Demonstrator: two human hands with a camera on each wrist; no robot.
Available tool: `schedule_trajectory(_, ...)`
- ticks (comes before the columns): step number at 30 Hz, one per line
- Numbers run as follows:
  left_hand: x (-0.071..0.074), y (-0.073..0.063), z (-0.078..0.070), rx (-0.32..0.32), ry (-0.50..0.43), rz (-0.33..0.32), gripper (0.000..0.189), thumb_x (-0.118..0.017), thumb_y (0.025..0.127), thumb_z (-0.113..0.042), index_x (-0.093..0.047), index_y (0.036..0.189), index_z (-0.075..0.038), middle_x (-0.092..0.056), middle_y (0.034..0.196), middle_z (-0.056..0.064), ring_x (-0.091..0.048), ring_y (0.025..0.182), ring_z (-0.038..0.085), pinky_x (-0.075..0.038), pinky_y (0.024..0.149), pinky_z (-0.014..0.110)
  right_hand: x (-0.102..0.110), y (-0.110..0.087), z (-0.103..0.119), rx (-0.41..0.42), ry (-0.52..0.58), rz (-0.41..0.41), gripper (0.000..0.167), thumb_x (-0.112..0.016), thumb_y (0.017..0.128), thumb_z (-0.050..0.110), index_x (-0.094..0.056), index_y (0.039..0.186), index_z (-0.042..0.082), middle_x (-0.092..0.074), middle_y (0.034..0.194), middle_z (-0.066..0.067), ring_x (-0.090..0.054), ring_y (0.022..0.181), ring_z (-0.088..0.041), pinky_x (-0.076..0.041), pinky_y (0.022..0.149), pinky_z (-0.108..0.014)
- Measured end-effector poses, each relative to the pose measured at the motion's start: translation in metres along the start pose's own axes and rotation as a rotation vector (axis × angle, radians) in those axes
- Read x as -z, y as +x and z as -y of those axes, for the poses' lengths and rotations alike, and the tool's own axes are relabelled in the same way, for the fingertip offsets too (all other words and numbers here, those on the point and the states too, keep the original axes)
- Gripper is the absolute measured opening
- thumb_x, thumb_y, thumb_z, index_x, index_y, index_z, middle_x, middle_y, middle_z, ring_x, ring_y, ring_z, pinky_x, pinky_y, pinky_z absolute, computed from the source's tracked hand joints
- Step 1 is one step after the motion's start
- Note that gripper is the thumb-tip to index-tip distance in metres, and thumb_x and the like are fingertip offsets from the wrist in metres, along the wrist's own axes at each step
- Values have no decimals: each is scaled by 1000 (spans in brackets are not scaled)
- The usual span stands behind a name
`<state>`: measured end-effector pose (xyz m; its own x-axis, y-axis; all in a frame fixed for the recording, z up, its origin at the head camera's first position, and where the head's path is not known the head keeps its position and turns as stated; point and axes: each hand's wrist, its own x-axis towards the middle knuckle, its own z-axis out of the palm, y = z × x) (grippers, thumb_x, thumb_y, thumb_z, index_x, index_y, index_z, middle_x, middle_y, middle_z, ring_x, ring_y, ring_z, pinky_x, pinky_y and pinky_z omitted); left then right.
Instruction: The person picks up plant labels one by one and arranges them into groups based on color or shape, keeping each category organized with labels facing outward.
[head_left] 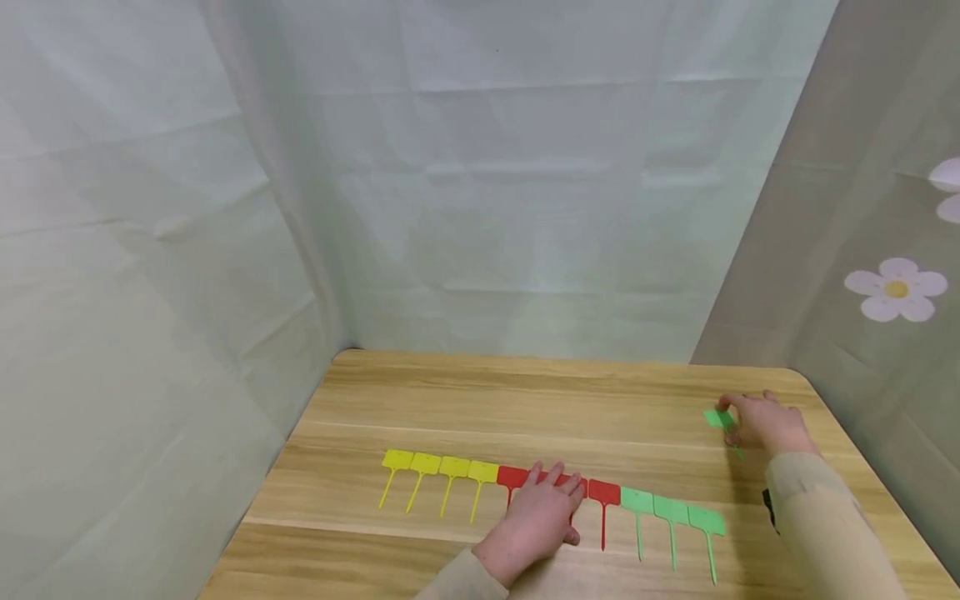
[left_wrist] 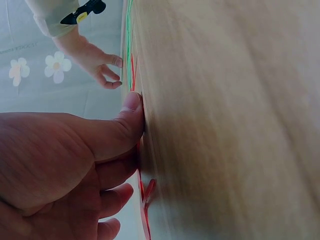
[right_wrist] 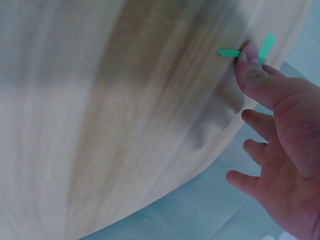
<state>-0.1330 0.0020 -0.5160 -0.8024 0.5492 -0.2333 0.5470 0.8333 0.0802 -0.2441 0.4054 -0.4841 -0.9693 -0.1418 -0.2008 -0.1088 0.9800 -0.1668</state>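
Note:
A joined-up row of flag-shaped cable tie tags runs across the wooden table: several yellow tags (head_left: 426, 463) at the left, red tags (head_left: 604, 492) in the middle, then 3 green tags (head_left: 671, 509). Their thin tails point toward the person. My left hand (head_left: 532, 521) rests on the red tags with fingers spread, partly covering them. At the back right, my right hand (head_left: 768, 423) pinches a separate green tag (head_left: 717, 418) between thumb and index finger. In the right wrist view the thumb (right_wrist: 250, 67) covers part of that tag, with the other fingers spread away.
The wooden table (head_left: 480, 400) has rounded back corners. Pale cloth (head_left: 525, 208) hangs behind it and at the left. Grey cloth (head_left: 840, 208) with white flowers (head_left: 896, 289) hangs at the right. A dark band (head_left: 770, 510) shows at the right wrist.

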Motion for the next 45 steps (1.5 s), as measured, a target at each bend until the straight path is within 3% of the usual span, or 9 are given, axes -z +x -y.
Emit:
schedule_trajectory(5,-1,0,-1,-3,13,3,75,-80,91,-52,-55,158,-31,-48,163,-17,-34,158,15,-25,130,45,4,-2,4,-21,9,45,51,-90,87,23,-59,125,10,-61,136,-38,-27,136,-77,-34,93,-90)
schedule_trajectory(11,-2,-1,-2,-10,28,-8,74,-80,90,-53,-57,157,-31,-49,162,-17,-35,157,15,-26,129,44,5,-2,2,-36,36,17,53,-93,81,22,-55,114,6,-70,119,-32,-28,135,-77,-36,92,-87)
schedule_trajectory(19,-1,-1,0,-2,38,-8,74,-80,90,-53,-56,158,-32,-49,162,-18,-35,157,14,-25,129,44,2,1,-4,-43,76,-12,41,-92,79,26,-57,93,10,-73,99,-17,-27,133,-79,-37,90,-85)
schedule_trajectory(25,0,-1,-1,-3,63,-15,73,-79,91,-54,-57,157,-33,-50,161,-17,-36,156,14,-27,129,44,1,-2,-5,-54,83,-13,44,-93,82,30,-62,105,8,-71,117,-31,-24,134,-81,-35,91,-88)
schedule_trajectory(32,1,-1,-1,-5,73,-15,73,-78,91,-54,-57,157,-32,-50,161,-17,-36,156,14,-27,129,43,-1,-2,-6,-62,74,-11,64,-93,82,36,-62,127,2,-65,127,-38,-27,133,-80,-40,90,-85)
schedule_trajectory(35,1,-1,-2,0,68,-10,73,-79,91,-55,-57,157,-33,-50,161,-17,-36,156,14,-26,129,44,-2,-2,-8,-62,80,-8,68,-93,82,39,-62,129,1,-65,126,-38,-32,131,-78,-44,86,-82)
schedule_trajectory(39,1,-1,-2,5,59,0,73,-79,90,-54,-57,157,-33,-49,161,-18,-35,157,14,-26,129,44,-3,0,-13,-58,149,-9,68,-93,82,36,-61,130,0,-67,109,-30,-51,117,-67,-49,79,-75)
schedule_trajectory(45,3,-1,-2,5,70,5,73,-79,91,-54,-57,157,-33,-50,161,-17,-36,156,14,-26,129,44,-11,1,-20,-24,222,-25,71,-90,85,31,-57,135,-5,-62,112,-33,-54,109,-60,-49,80,-73)
